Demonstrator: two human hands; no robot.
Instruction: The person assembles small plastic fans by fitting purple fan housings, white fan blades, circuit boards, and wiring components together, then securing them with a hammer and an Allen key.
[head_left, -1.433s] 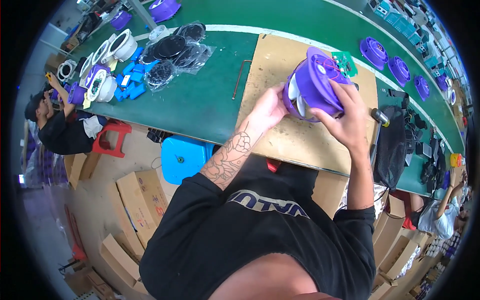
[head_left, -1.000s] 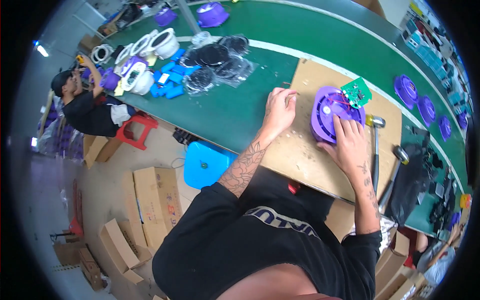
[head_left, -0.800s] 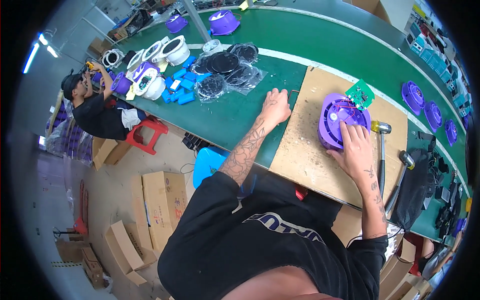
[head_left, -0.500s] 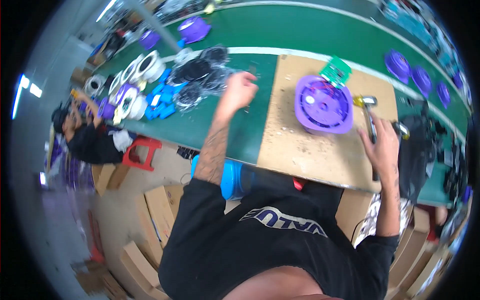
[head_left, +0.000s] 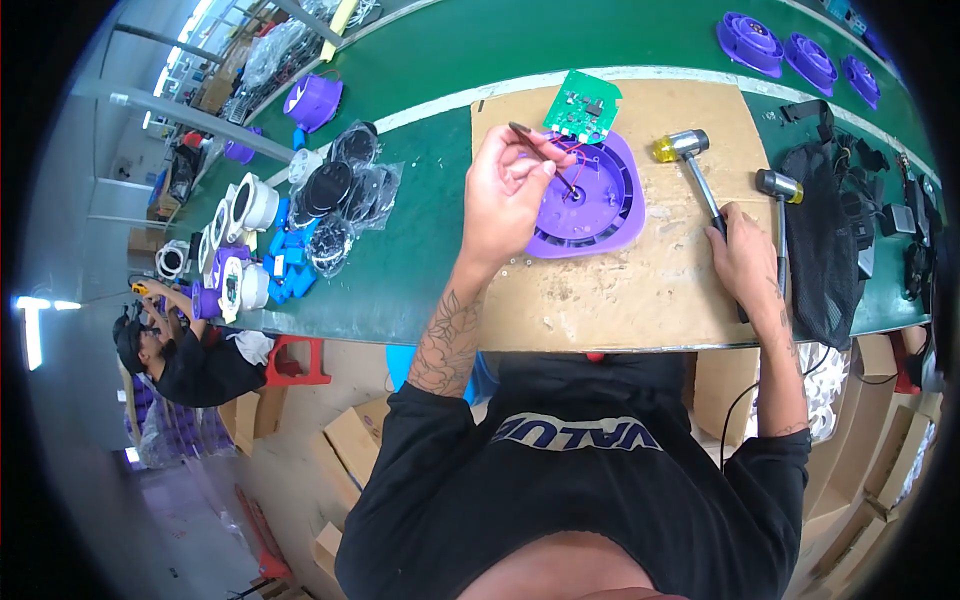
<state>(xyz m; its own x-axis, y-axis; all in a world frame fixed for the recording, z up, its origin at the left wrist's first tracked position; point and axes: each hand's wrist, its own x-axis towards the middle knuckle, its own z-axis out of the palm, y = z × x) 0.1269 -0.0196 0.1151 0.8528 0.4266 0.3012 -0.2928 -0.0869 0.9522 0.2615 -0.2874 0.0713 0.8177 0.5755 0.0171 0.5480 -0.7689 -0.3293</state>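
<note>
My left hand [head_left: 505, 200] pinches a thin dark pointed rod [head_left: 540, 150]. The rod slants down, its tip at the hub in the middle of a round purple plastic housing [head_left: 610, 220]. A green circuit board [head_left: 584, 106] rests at the housing's far edge, joined to it by red wires. Further right, my right hand [head_left: 745, 255] is closed round the black handle of a mallet [head_left: 682, 146] with a yellow-and-black head, which lies on the cardboard sheet. A second mallet [head_left: 780, 186] lies just right of that hand.
A cardboard sheet [head_left: 640, 310] covers part of the green bench. Plastic-wrapped black discs [head_left: 328, 187], blue pieces [head_left: 290, 262] and white rings [head_left: 252, 205] sit to the left. A black mesh bag [head_left: 815, 240] lies right; purple housings [head_left: 750, 45] stand beyond. A co-worker [head_left: 195, 360] is at far left.
My left hand has come right from beside the wrapped discs to the housing, now with the rod in it. My right hand has closed on the mallet handle. The view has shifted.
</note>
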